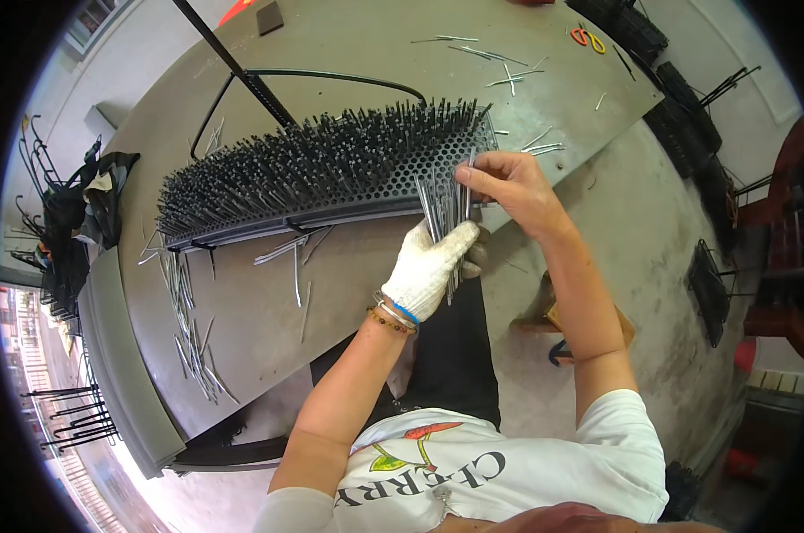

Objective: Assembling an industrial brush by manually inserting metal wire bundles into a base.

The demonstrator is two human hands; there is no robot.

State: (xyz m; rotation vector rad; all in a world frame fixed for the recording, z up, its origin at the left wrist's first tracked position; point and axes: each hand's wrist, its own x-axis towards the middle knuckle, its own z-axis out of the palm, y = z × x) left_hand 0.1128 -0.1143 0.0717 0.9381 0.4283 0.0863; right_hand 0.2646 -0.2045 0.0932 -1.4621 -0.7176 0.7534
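My left hand (422, 271), in a white knit glove, is wrapped round a bundle of thin silvery metal rods (439, 204) that stick up and out below the fist. My right hand (515, 191), bare, has thumb and finger pinched on a rod at the bundle's upper right. Just beyond both hands lies a long black perforated metal rack (411, 169) on the table. Dark, upright rods (304, 155) fill most of its holes. Bare holes show along its near side and right end.
Loose rods (182, 311) lie in a heap on the grey table (251, 302) at left, with more rods (486, 53) toward the far side. A black frame (233, 67) stands behind the rack. Scissors (588, 39) lie far right. A wooden stool (544, 315) is partly hidden by my right arm.
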